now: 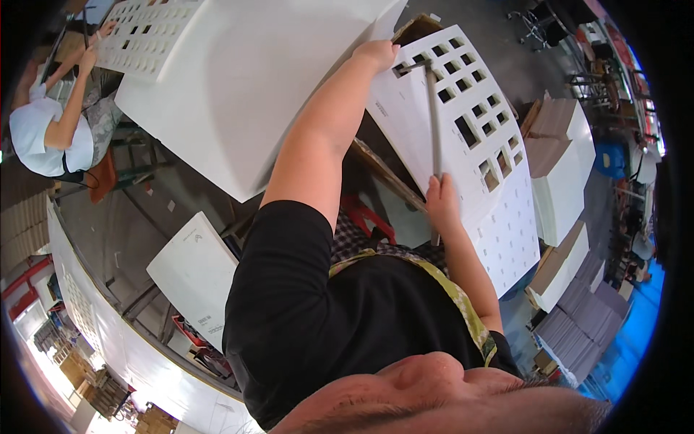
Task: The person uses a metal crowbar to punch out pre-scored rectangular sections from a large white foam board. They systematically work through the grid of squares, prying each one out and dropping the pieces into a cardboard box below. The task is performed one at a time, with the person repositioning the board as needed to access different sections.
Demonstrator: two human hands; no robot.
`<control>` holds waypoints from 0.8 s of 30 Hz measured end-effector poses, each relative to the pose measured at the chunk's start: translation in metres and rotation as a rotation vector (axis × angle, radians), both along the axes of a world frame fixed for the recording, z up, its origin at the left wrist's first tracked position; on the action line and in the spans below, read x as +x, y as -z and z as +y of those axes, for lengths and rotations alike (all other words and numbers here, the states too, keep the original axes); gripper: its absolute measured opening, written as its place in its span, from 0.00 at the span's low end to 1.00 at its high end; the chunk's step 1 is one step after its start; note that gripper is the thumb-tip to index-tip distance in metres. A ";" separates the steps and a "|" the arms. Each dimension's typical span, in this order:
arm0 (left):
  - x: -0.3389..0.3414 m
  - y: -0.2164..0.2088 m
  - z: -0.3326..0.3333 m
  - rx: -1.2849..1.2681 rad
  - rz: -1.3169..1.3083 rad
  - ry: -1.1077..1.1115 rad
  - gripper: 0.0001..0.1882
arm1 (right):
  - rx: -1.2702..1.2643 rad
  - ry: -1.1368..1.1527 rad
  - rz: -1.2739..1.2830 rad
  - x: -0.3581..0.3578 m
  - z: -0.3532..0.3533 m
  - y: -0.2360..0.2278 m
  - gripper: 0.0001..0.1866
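Observation:
A stiff white board (405, 108) with rows of square cut-outs lies tilted in front of me, its lower part uncut. My left hand (377, 55) is closed at its far left edge, the fingertips curled over and partly hidden. In my right hand (443, 201) is the lower handle of a long hammer (434, 119), fingers wrapped round it. The grey handle runs up over the board, and the thin dark crosswise head lies by the cut-outs near my left hand. Several openings show dark through the board; a few nearer ones look partly filled.
A large plain white sheet (238, 87) stands to the left. Beyond it a person (54, 137) in a white shirt handles another cut-out board (141, 36). White stacks (560, 181) and grey stacks (589, 318) stand right. A small white board (199, 271) lies lower left.

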State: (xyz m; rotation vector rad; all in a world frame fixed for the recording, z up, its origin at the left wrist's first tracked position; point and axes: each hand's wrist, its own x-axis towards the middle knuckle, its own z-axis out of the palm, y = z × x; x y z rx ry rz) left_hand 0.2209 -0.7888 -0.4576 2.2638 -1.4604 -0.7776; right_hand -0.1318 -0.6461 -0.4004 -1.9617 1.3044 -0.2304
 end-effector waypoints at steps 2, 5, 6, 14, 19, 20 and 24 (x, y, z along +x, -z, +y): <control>-0.001 -0.002 0.001 0.005 0.005 -0.016 0.25 | 0.163 0.177 -0.222 -0.002 0.000 -0.003 0.11; -0.001 -0.004 0.001 0.028 0.017 -0.026 0.25 | 0.160 0.267 -0.437 -0.001 0.002 -0.005 0.11; -0.001 -0.003 0.000 0.029 0.016 -0.027 0.25 | 0.079 0.206 -0.267 0.003 0.003 -0.003 0.11; 0.001 0.011 -0.007 -0.009 0.004 -0.034 0.26 | 0.254 0.184 -0.425 0.007 -0.008 -0.032 0.09; 0.007 0.003 -0.010 0.022 0.025 0.035 0.32 | 0.353 0.277 -0.614 -0.015 -0.006 -0.062 0.08; 0.010 -0.004 -0.013 0.123 0.033 0.121 0.35 | 0.270 0.330 -0.617 -0.023 -0.009 -0.069 0.08; 0.011 -0.030 -0.008 0.327 0.084 0.264 0.29 | 0.109 0.340 -0.753 -0.070 -0.025 -0.101 0.09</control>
